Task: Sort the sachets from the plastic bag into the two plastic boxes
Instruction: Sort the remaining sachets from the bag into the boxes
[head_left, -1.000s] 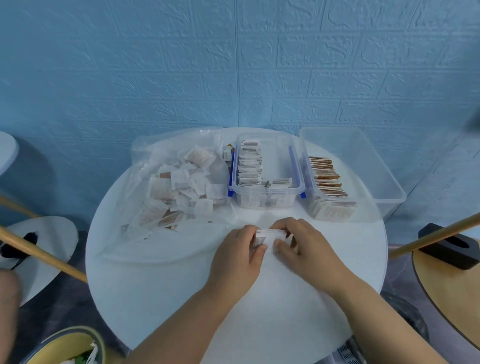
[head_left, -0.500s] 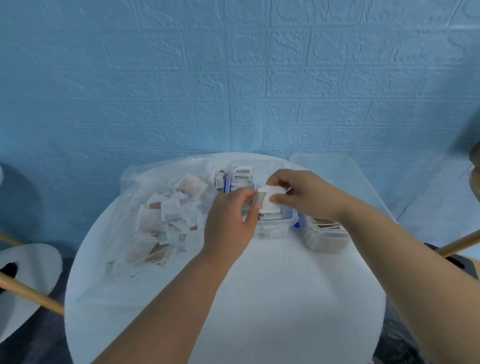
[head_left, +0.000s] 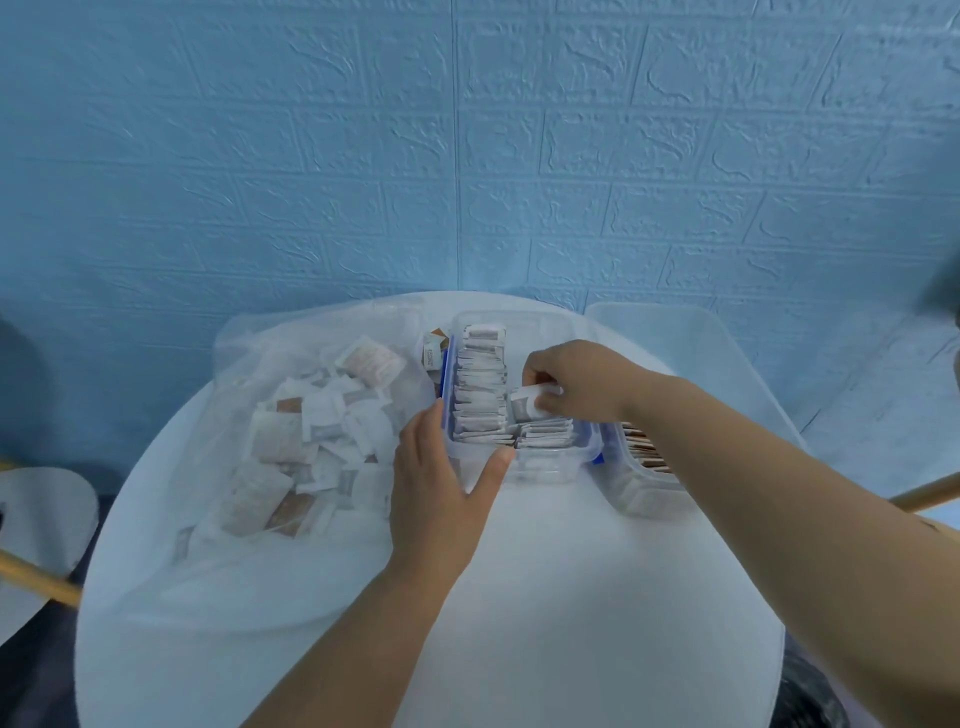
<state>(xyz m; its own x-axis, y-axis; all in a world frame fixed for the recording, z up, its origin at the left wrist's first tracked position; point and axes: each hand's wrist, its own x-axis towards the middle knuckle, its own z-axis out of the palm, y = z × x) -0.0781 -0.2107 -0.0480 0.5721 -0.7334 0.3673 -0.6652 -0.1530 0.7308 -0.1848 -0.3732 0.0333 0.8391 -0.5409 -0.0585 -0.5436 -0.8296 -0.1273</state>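
A clear plastic bag (head_left: 208, 561) full of white and brown sachets (head_left: 311, 441) lies on the left of the round white table (head_left: 571, 623). The left clear box (head_left: 540, 470), with blue latches, holds rows of white sachets. My left hand (head_left: 441, 493) grips its front left corner, thumb on the front wall. My right hand (head_left: 582, 384) is over that box, fingers pinched on a small stack of white sachets (head_left: 527, 404) held just above the rows. The right clear box (head_left: 644, 493) holds brown sachets and is partly hidden by my right forearm.
A clear lid (head_left: 696, 364) leans behind the right box against the blue brick-pattern wall. Wooden poles (head_left: 36, 577) and a pale round seat (head_left: 47, 514) stand at the left; another pole (head_left: 924, 493) juts in at the right.
Both hands rose from the table's middle to the left box. My right hand carried the white sachets over it, and my left hand let go of them and took the box's corner.
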